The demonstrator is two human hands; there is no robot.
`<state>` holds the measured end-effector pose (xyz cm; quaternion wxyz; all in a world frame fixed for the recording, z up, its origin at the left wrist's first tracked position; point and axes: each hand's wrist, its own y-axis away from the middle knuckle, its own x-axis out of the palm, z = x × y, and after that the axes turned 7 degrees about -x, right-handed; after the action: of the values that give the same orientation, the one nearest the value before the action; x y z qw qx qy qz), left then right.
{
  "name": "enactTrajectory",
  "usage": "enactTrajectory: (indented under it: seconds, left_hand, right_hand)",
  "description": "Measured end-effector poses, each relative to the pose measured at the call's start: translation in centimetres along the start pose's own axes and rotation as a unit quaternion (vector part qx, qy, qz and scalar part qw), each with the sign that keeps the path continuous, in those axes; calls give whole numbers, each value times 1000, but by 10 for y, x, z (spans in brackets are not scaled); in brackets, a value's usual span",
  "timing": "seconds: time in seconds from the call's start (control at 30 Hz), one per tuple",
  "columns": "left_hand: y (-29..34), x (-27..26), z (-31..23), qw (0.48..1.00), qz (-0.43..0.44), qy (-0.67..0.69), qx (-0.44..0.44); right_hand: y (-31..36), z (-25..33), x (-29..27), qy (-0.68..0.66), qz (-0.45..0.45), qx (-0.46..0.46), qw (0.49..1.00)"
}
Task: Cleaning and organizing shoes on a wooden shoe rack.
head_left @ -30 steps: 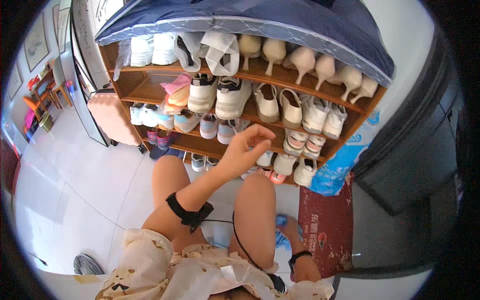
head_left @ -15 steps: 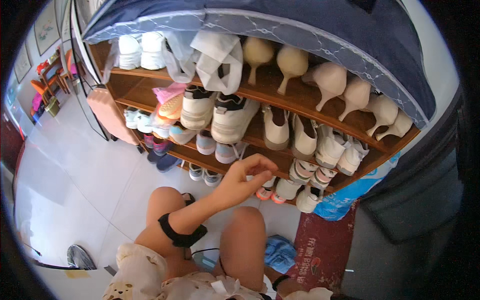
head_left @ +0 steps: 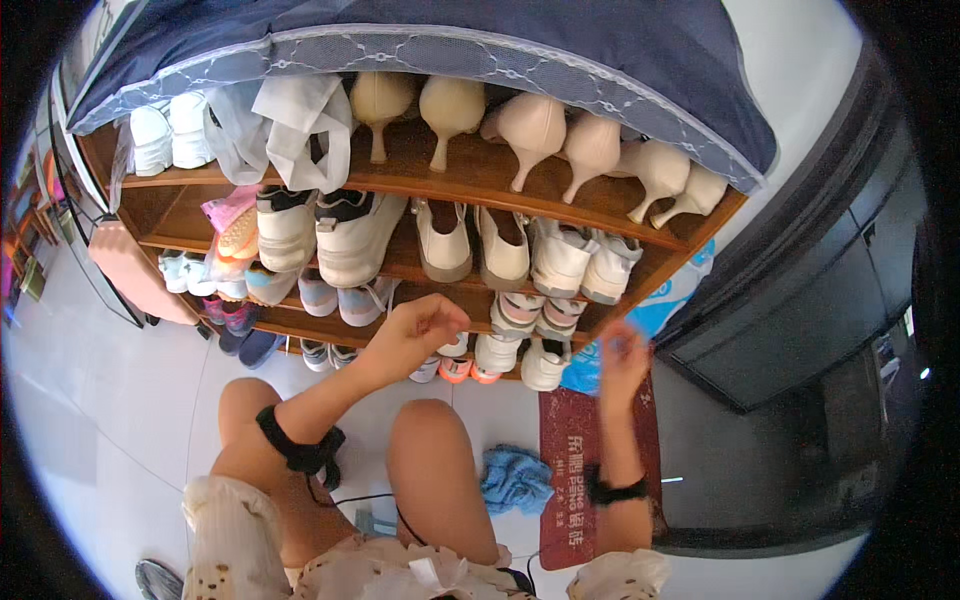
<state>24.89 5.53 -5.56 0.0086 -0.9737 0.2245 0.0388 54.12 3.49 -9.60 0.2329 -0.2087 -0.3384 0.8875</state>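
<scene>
White tiled floor (head_left: 110,390); red mat (head_left: 575,410) at right, beside a dark door (head_left: 770,330). Wooden shoe rack (head_left: 440,184) stands ahead, under one navy cover (head_left: 600,55). Counts: six high heels (head_left: 530,130), top shelf; two cream flats (head_left: 500,260), next shelf; two pink-panelled sneakers (head_left: 515,315), lower, between the hands; one blue cloth (head_left: 515,480), on floor. Left hand (head_left: 410,335): before rack, grip loosely curled, part spread. Right hand (head_left: 622,355): raised near blue bag (head_left: 583,372), blurred; grip cannot be told.

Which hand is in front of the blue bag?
The right hand: in this view it overlaps the blue bag, while the left hand shows against the shoe rack.
</scene>
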Motion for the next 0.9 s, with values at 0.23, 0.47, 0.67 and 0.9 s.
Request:
enactTrajectory:
  seconds: [0.23,0.47,0.67,0.9]
  left_hand:
    - [0,13,27,994,69,82,19]
    - [22,1,32,995,57,-57,64]
    - [33,-10,23,995,59,-70,46]
    - [33,-7,24,992,77,-96,21]
  right_hand:
    - [-138,31,10,88,-179,-69,977]
    - [-173,21,15,25,-207,79,975]
    - [-177,30,26,-39,-273,88,957]
    - [-183,34,14,59,-246,-15,967]
